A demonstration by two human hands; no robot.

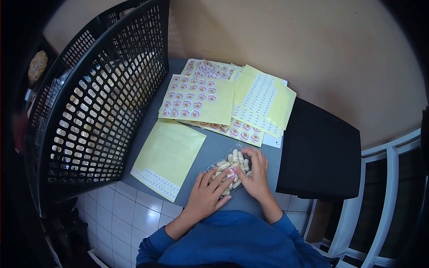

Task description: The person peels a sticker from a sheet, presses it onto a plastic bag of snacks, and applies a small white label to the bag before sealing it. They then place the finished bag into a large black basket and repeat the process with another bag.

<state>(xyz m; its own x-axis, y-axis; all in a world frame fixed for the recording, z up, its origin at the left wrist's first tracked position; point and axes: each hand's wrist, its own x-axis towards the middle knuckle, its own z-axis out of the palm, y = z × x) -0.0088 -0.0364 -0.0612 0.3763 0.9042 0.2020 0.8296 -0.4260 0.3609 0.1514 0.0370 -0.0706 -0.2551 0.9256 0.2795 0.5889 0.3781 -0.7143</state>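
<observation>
A clear plastic bag of pale capsules (222, 166) lies on the grey table (203, 154) near its front edge. A round printed sticker (231, 173) shows on the bag. My left hand (208, 194) rests on the bag's left part with its fingers spread, one fingertip close to the sticker. On the right side, my right hand (257, 176) lies around the bag's edge, thumb near the sticker and fingers curved over the far right side. A yellow sheet with small white labels (170, 154) is left of my hands.
Sheets of round stickers (196, 100) and yellow label sheets (263, 96) overlap at the table's back. A black perforated basket (103, 102) stands at the left. A black surface (319, 152) adjoins the right side, near white rails (389, 201).
</observation>
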